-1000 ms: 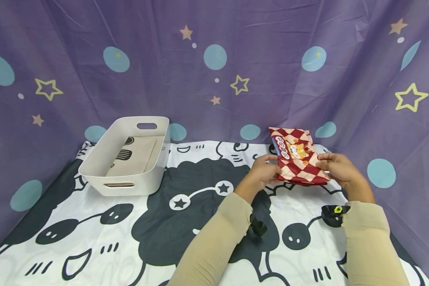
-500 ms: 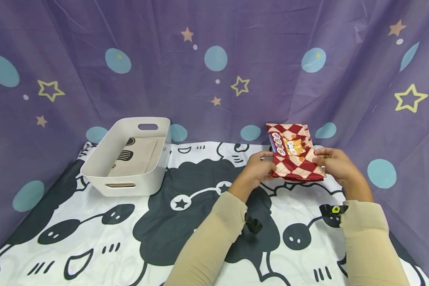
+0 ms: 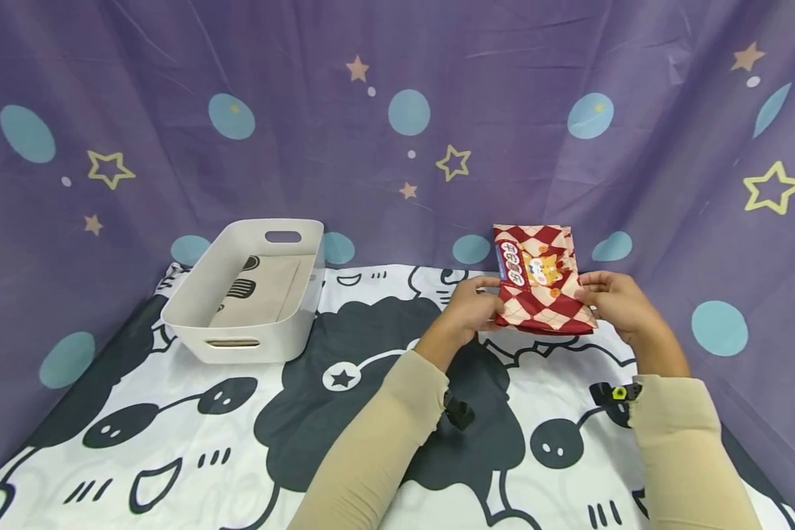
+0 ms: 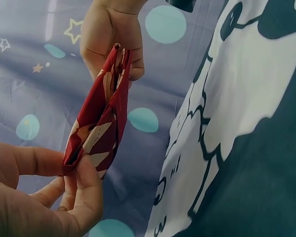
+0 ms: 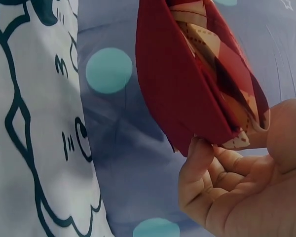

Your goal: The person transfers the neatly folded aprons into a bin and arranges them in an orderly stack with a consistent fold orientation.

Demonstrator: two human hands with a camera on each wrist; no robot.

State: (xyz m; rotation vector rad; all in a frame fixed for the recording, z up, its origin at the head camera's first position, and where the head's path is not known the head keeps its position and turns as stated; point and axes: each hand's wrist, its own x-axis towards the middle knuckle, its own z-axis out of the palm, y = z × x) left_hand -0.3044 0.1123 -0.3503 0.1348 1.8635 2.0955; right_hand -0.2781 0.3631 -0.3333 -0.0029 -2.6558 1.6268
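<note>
A folded cloth (image 3: 543, 283) with red and cream diamonds, a cartoon animal and a patch of lettering stands out at the right of the head view, held up between both hands. My left hand (image 3: 469, 305) pinches its left edge between thumb and fingers. On the opposite edge my right hand (image 3: 619, 300) pinches it too. Seen edge-on in the left wrist view, the cloth (image 4: 101, 118) shows several folded layers. The right wrist view shows its plain red underside, with the thumb and fingertips at a lower corner of the cloth (image 5: 182, 74).
A white plastic bin (image 3: 238, 335) with handle slots stands at the left, a flat beige item with dark prints (image 3: 265, 291) inside. A black-and-white cartoon cloth (image 3: 192, 434) covers the table. Behind it hangs a purple curtain (image 3: 344, 147) with stars and dots.
Both hands have raised the folded cloth slightly and moved it a little left, its printed face turning more toward the head camera. The view has shifted slightly; the bin stays put.
</note>
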